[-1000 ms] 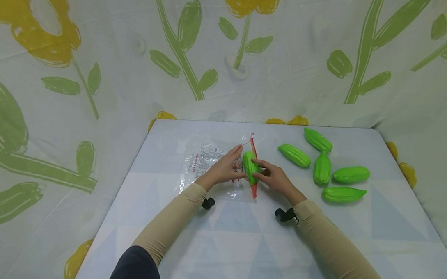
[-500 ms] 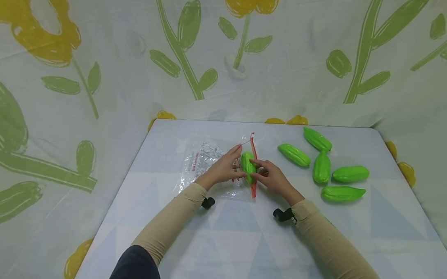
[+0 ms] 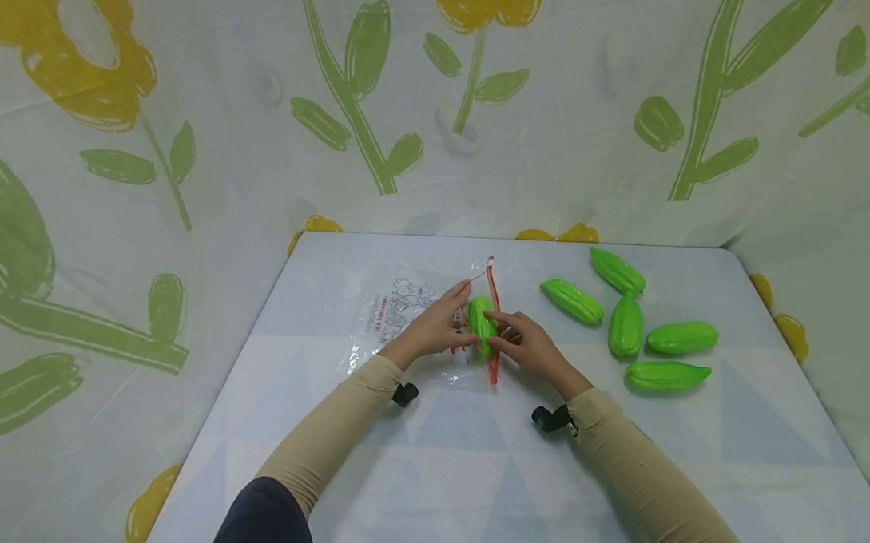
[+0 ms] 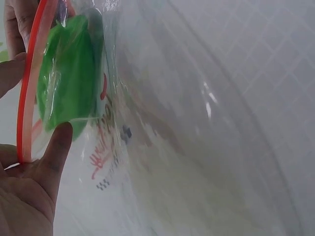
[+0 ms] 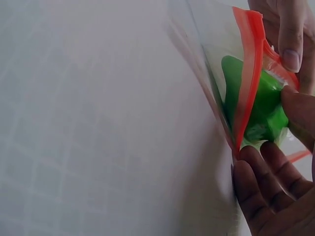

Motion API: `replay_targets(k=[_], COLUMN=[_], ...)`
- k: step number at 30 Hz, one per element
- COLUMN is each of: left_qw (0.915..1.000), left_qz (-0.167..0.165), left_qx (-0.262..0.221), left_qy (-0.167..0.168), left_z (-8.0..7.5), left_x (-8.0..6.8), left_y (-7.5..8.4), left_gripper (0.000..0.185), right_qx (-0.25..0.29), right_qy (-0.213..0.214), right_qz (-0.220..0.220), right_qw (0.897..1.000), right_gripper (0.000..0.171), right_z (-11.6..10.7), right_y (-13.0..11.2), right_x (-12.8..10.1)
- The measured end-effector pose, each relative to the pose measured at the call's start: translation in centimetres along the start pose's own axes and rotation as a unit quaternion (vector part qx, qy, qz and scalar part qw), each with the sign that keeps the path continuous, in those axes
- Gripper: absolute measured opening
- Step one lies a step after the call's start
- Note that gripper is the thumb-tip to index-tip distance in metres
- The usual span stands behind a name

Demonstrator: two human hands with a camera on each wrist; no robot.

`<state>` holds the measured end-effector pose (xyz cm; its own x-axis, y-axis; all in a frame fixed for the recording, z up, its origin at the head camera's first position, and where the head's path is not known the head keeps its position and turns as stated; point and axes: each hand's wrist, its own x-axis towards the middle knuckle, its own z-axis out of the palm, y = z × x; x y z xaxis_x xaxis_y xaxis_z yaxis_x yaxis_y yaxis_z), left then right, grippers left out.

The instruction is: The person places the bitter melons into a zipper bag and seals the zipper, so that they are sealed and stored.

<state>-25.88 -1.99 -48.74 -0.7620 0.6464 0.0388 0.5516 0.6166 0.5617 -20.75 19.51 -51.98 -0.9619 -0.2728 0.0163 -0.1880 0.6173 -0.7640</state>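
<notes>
1 green pod [image 3: 479, 316] sits in the mouth of a clear bag [image 3: 389, 321], its outer end pinched between the thumb and fingertips of the right hand [image 3: 538, 346]. The left hand [image 3: 430, 329] grips the edge of the mouth, thumb and fingers set apart. The left wrist view shows clear film over the pod, just inside the red strip [image 4: 25, 83], and a fingertip against that film; in the head view the left hand covers part of this spot. The right wrist view shows the pod on both sides of the strip, with fingertips at its lower end. How deep it reaches into the bag, I cannot tell, as glare and creases blur the film

Only the head view takes in all 5 other green pods [image 3: 626, 326], lying on the pale table [image 3: 442, 479] to the right of the right hand; 2 of them touch end to end. Black wrist cameras [image 3: 406, 395] sit at both beige sleeves [image 3: 326, 443], and flower-patterned cloth [image 3: 241, 70] hangs around the table
</notes>
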Motion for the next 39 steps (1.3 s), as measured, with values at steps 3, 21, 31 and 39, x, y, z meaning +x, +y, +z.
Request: replay_targets(k=[3, 21, 31, 39], left_qw=[1.0, 0.9999, 0.9999, 0.9999], left_qz=[-0.001, 0.007, -0.005, -0.005], left_qx=[-0.003, -0.005, -0.011, -0.01], left_qy=[-0.001, 0.009, 0.006, 0.005], left_z=[-0.1, 0.2, 0.3, 0.3], left_x=[0.0, 0.0, 0.0, 0.1], left_y=[0.1, -0.2, -0.3, -0.3], left_gripper=[0.102, 0.102, 0.101, 0.103], right_qx=[0.0, 0.004, -0.008, -0.001], right_qy=[0.001, 0.029, 0.039, 0.045], right_qz=[-0.001, -0.024, -0.017, -0.012], right_qw=[1.0, 0.999, 0.999, 0.999], right_gripper=[0.051, 0.051, 0.047, 0.046], right_z=[0.0, -0.3, -0.9, -1.5], right_y=[0.1, 0.4, 1.2, 1.7], right_x=[0.0, -0.5, -1.2, -2.0])
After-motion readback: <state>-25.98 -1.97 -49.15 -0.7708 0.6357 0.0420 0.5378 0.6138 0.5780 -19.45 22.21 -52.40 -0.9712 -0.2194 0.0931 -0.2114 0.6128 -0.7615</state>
